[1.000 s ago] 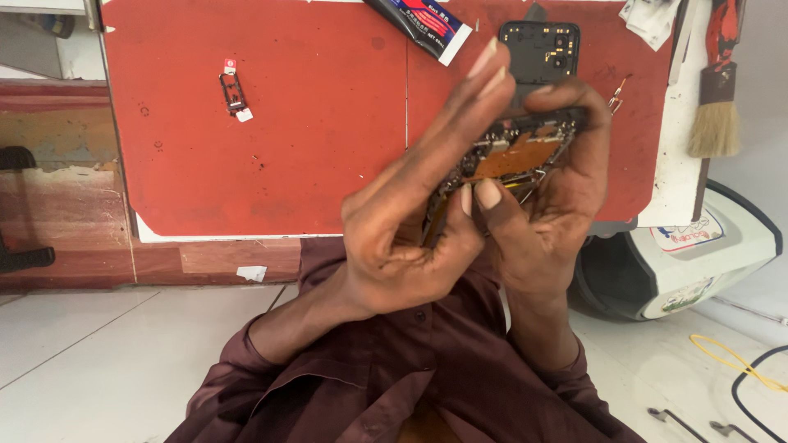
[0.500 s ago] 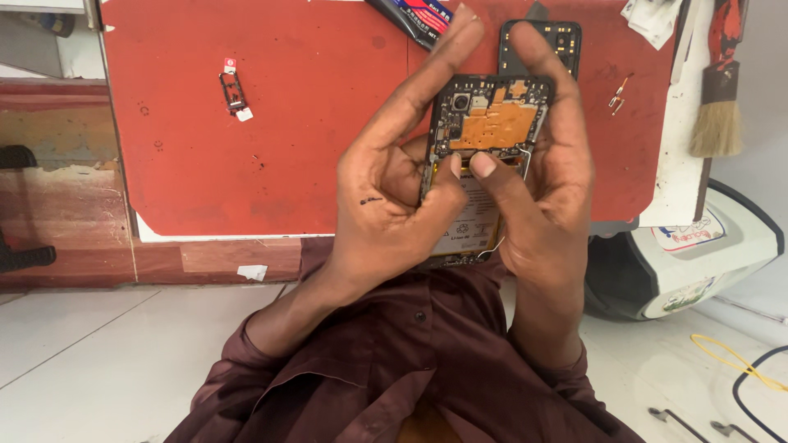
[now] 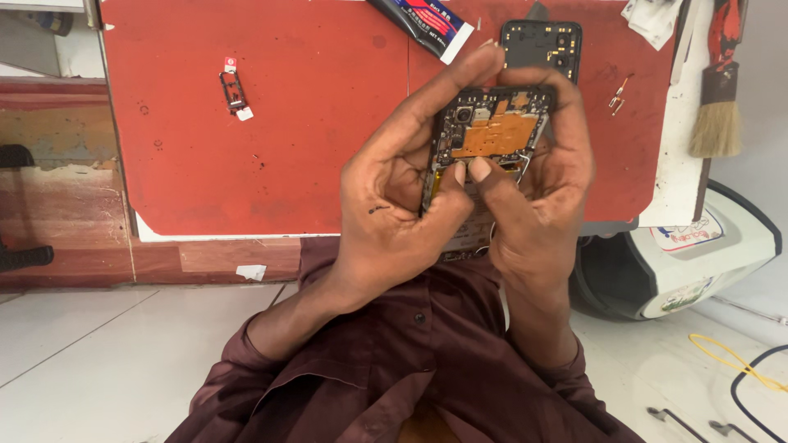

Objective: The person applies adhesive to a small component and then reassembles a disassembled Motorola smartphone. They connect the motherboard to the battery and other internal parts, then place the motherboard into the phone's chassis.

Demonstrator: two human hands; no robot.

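Two hands hold the opened phone (image 3: 491, 135) above the red mat's (image 3: 271, 123) near edge. Our left hand (image 3: 394, 205) grips its left side; our right hand (image 3: 538, 193) grips the right. Both thumbs press its exposed board. A back cover (image 3: 542, 45) lies at the mat's far edge.
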